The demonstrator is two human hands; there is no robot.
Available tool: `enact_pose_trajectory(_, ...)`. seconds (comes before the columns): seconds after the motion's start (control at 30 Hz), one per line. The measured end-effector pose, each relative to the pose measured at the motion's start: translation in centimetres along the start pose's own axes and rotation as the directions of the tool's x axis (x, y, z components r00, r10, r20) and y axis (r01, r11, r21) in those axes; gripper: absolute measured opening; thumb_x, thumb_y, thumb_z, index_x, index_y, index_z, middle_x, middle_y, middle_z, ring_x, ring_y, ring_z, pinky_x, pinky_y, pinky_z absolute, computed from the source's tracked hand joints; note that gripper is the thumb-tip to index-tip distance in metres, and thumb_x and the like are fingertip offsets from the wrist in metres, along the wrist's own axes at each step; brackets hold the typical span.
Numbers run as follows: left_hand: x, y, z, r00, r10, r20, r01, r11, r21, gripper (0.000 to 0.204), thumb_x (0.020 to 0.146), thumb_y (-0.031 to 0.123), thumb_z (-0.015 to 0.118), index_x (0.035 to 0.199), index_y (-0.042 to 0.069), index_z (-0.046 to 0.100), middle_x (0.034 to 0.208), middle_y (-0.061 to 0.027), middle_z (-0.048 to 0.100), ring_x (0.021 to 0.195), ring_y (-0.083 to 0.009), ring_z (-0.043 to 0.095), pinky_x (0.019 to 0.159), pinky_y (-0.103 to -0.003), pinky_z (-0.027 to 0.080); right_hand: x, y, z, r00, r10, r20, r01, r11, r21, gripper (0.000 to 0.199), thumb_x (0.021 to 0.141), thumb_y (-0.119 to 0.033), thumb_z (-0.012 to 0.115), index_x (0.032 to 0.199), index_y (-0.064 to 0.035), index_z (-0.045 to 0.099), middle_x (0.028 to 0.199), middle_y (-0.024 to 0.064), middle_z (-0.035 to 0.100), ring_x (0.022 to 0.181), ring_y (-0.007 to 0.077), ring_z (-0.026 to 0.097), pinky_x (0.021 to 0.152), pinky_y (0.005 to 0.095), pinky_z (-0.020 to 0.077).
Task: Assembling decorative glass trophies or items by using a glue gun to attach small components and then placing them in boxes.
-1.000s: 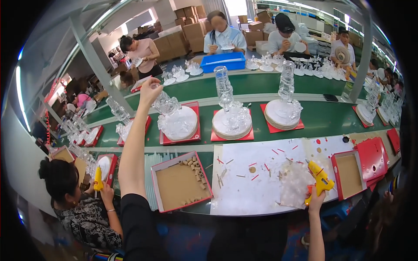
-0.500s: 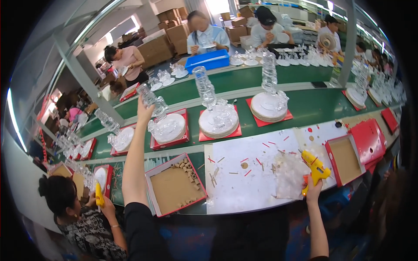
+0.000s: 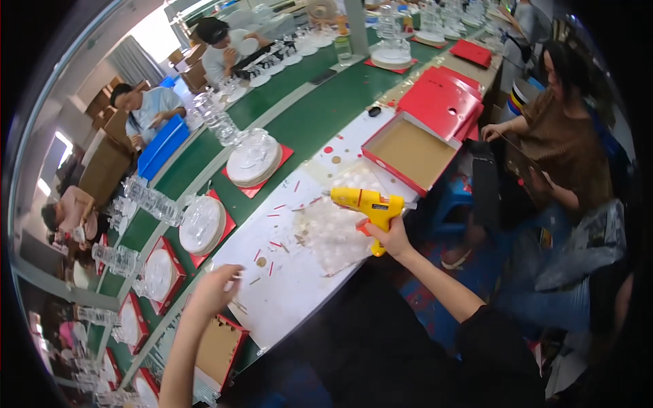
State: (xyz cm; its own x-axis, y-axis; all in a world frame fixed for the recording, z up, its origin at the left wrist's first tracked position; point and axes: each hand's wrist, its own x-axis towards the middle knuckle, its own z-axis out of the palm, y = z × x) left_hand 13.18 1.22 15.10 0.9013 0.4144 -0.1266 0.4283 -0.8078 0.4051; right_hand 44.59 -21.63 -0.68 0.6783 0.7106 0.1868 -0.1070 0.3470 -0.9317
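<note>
My right hand [image 3: 393,239] is wrapped round the handle of a yellow glue gun [image 3: 367,201], whose nozzle points left over a crumpled clear plastic sheet [image 3: 337,234]. My left hand [image 3: 216,289] hovers over the left end of the white work sheet [image 3: 292,302], fingers loosely bent and apart, with nothing visible in them. Just below that hand lies a red-edged cardboard tray [image 3: 219,348], partly hidden by my left forearm. Short red and brown sticks [image 3: 271,268] are scattered on the white sheet.
Along the green conveyor [image 3: 326,112], white discs [image 3: 202,224] sit on red box parts, bearing clear plastic pieces [image 3: 153,202]. Right of the sheet stand an open red box [image 3: 411,153] and stacked red lids [image 3: 442,98]. A person [image 3: 578,143] sits at right; others work across the conveyor.
My left hand has let go of the clear plastic stack on the conveyor and drawn back over the white sheet. My view has swung right; the glue gun stays in my right hand.
</note>
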Motion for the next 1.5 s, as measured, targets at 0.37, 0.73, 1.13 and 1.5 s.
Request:
enact_pose_trajectory(0.37,20.5,18.1,16.9,0.851,0.51,-0.121,-0.517,0.777,-0.36,0.051,0.083,0.004,0.059,0.132,0.006,0.045,0.124,-0.0155,0.052,0.083,-0.025,0.064,0.073,-0.033,0.053,-12.5,-8.3,-11.0,0.905,0.296,0.304,-0.417,0.752,0.51,0.044,0.08,-0.023,0.069,0.116,-0.001,0.058,0.104,0.0133,0.065,0.11,0.0318,0.06,0.092,0.0382,0.0511)
enact_pose_trajectory(0.73,31.0,20.6,19.4,0.736,0.658,-0.161,-0.671,0.676,-0.303,0.015,0.08,0.004,0.062,0.095,0.003,0.058,0.097,-0.0166,0.059,0.088,-0.0365,0.061,0.076,-0.042,0.049,-15.0,-11.4,-12.6,0.85,0.097,0.518,-0.525,0.247,0.815,0.045,0.08,-0.019,0.069,0.119,-0.0009,0.056,0.102,0.0125,0.06,0.118,0.0335,0.051,0.112,0.0551,0.0269)
enact_pose_trajectory(1.13,6.0,8.6,10.1,0.935,0.125,-0.332,-0.198,0.96,-0.197,0.016,0.077,0.005,0.069,0.089,0.001,0.059,0.091,-0.0111,0.058,0.081,-0.0267,0.058,0.073,-0.033,0.047,-11.3,-7.8,-8.7,0.778,0.291,0.556,-0.625,0.444,0.642,0.04,0.081,-0.007,0.064,0.118,0.0006,0.055,0.089,0.0126,0.065,0.116,0.0333,0.057,0.102,0.0459,0.0448)
enact_pose_trajectory(1.5,-2.8,2.1,13.0,0.836,-0.169,-0.522,-0.038,0.931,-0.363,0.024,0.08,0.004,0.067,0.103,0.003,0.061,0.114,-0.0109,0.057,0.089,-0.0202,0.061,0.075,-0.03,0.049,-6.9,-4.4,-0.9,0.826,0.466,0.318,-0.562,0.723,0.401,0.035,0.08,-0.01,0.061,0.114,-0.0025,0.054,0.094,0.0114,0.065,0.111,0.0307,0.059,0.09,0.0404,0.0525)
